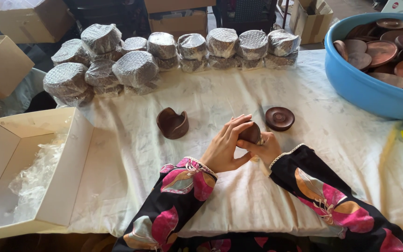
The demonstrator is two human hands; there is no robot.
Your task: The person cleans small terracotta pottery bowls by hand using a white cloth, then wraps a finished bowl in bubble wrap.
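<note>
My left hand [224, 147] and my right hand [267, 149] meet near the table's front middle, both closed around a small dark brown wooden piece [250, 132]. The left fingers curl over its top; the right hand grips it from below and the right. A round brown wooden disc [280, 118] lies just beyond the right hand. A dark wooden holder [172, 123] with a notched rim stands to the left of my hands. Both sleeves are black with pink and orange flowers.
Several round bundles in bubble wrap [136, 67] line the table's far edge. A blue tub [364, 86] of brown wooden discs stands at the right. An open white box [66, 163] with plastic film sits at the left. Cardboard boxes [1, 65] stand behind. A white cloth [239, 191] covers the table.
</note>
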